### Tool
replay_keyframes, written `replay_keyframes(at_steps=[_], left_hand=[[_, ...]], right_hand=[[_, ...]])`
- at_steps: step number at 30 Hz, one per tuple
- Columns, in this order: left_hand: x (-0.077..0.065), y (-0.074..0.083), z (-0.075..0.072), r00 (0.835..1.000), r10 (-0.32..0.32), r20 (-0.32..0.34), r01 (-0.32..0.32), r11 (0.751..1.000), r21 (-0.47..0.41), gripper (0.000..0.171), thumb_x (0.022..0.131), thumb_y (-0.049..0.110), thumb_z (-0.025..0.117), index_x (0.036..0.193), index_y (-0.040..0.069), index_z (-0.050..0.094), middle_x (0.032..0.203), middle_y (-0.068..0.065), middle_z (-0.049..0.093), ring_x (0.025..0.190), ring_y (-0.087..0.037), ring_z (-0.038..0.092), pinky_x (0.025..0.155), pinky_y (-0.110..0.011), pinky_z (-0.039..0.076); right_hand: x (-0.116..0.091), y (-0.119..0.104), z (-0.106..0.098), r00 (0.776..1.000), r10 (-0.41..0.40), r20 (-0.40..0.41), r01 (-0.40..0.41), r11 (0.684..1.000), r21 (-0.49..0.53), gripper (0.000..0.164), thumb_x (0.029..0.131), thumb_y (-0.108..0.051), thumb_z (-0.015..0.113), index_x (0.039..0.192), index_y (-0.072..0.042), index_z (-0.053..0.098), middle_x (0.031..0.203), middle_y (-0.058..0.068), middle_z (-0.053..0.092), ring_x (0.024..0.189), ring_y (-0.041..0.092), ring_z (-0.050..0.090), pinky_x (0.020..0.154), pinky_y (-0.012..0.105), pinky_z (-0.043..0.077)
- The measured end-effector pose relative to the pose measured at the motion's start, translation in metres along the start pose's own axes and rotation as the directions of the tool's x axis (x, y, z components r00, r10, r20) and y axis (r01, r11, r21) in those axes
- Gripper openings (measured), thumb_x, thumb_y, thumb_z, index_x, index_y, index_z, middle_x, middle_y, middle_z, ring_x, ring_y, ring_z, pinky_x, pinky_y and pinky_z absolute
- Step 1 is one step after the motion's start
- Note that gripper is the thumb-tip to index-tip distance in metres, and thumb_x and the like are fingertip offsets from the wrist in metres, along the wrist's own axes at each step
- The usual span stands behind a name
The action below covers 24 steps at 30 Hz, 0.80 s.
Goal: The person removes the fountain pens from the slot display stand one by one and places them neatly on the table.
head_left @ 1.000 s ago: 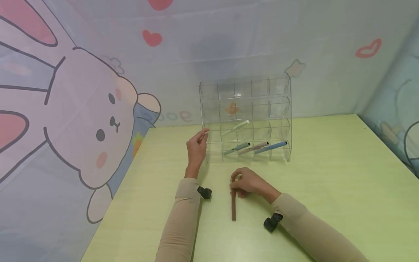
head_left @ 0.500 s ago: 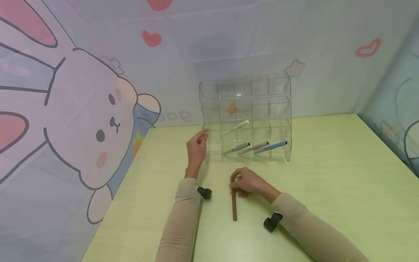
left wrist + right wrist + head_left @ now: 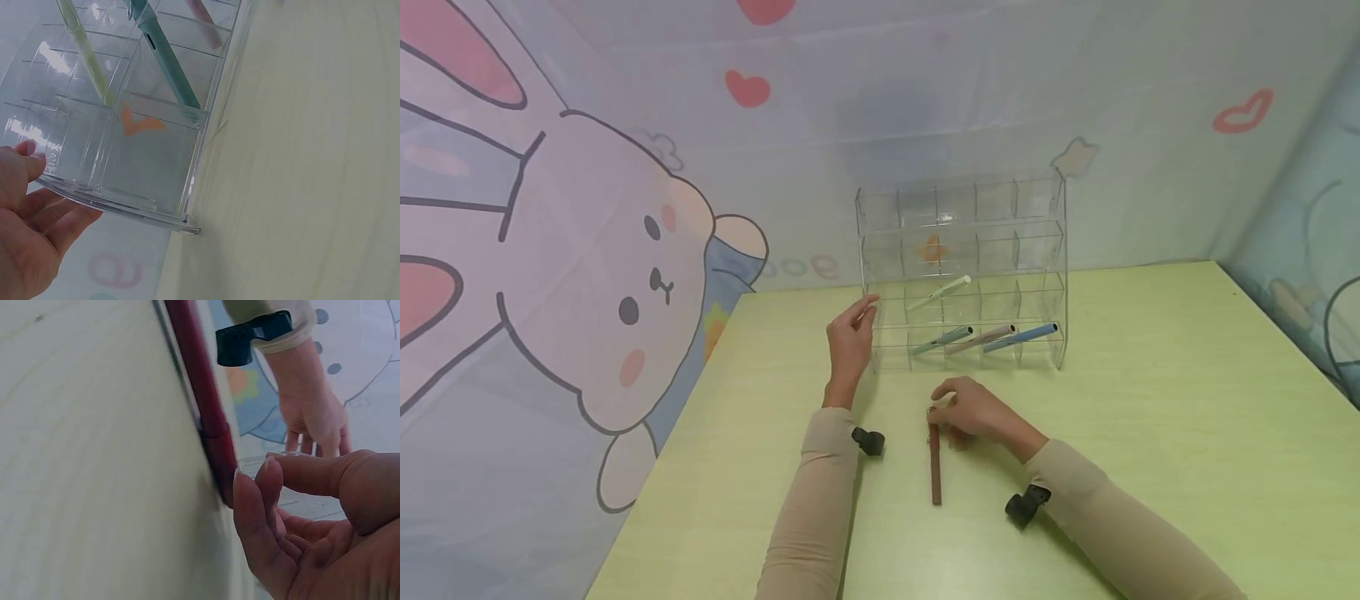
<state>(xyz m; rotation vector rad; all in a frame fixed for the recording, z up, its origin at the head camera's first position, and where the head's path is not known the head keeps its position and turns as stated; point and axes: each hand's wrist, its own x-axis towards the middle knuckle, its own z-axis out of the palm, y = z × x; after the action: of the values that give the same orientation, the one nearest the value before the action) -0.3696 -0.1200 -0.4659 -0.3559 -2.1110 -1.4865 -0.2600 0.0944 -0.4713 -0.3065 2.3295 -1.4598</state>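
A clear acrylic display rack (image 3: 958,225) with rows of compartments stands at the back of the table. My left hand (image 3: 850,340) grips its left side panel; the left wrist view shows thumb and fingers on either side of that edge (image 3: 119,214). A dark red-brown pen (image 3: 936,471) lies on the table in front of the rack, pointing toward me. Beside its far end is my right hand (image 3: 977,414), index finger raised off it. In the right wrist view, the fingertips (image 3: 244,487) are right at the end of the pen (image 3: 197,375), loosely bent and not closed round it.
In the rack's bottom row lean a teal pen (image 3: 943,340), a pinkish pen (image 3: 983,339) and a blue pen (image 3: 1021,337). A pale green pen (image 3: 940,293) leans one row higher. A printed cloth (image 3: 805,125) hangs behind the yellow-green table (image 3: 1165,400).
My right index finger has lifted off the pen and the hand has shifted slightly away. The pen's near end swung slightly right, then back a little. My left hand has stayed on the rack.
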Motion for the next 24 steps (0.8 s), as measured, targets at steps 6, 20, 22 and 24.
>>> replay_keyframes(at_steps=[6,20,22,24], left_hand=[[0.0,-0.001,0.0,1.0,0.014,-0.003,-0.014,1.0,0.007,0.024,0.101,0.01,0.062,0.121,0.005,0.073,0.122,-0.015,0.069,0.082,-0.021,0.07,0.057,-0.019,0.044],[0.0,0.0,-0.001,1.0,0.013,-0.005,-0.013,1.0,0.002,0.023,0.1,0.009,0.063,0.12,0.003,0.073,0.118,-0.015,0.07,0.07,-0.017,0.064,0.056,-0.018,0.043],[0.0,0.0,0.0,1.0,0.015,-0.004,-0.015,1.0,0.007,0.023,0.1,0.009,0.063,0.12,0.003,0.073,0.119,-0.016,0.07,0.07,-0.014,0.063,0.056,-0.018,0.043],[0.0,-0.001,0.0,1.0,0.018,0.0,-0.018,1.0,0.009,0.024,0.1,0.008,0.062,0.121,0.003,0.072,0.12,-0.015,0.07,0.07,-0.013,0.062,0.056,-0.018,0.042]], right_hand=[[-0.005,-0.012,-0.012,1.0,0.014,-0.01,-0.013,0.999,0.049,0.046,0.095,-0.014,0.068,0.134,0.006,0.054,0.094,0.021,0.067,0.06,0.023,0.063,0.059,0.038,0.057],[-0.018,-0.029,-0.04,0.996,-0.043,-0.075,0.048,0.997,0.062,0.046,0.098,-0.016,0.066,0.139,0.002,0.053,0.094,0.02,0.064,0.07,0.027,0.064,0.066,0.039,0.058],[-0.019,-0.032,-0.044,0.994,-0.054,-0.096,0.06,0.996,0.061,0.046,0.098,-0.016,0.066,0.139,0.002,0.053,0.091,0.017,0.065,0.074,0.032,0.066,0.067,0.039,0.059],[-0.021,-0.034,-0.048,0.991,-0.069,-0.116,0.075,0.996,0.056,0.046,0.099,-0.016,0.065,0.139,0.003,0.053,0.091,0.015,0.065,0.08,0.037,0.066,0.068,0.039,0.059]])
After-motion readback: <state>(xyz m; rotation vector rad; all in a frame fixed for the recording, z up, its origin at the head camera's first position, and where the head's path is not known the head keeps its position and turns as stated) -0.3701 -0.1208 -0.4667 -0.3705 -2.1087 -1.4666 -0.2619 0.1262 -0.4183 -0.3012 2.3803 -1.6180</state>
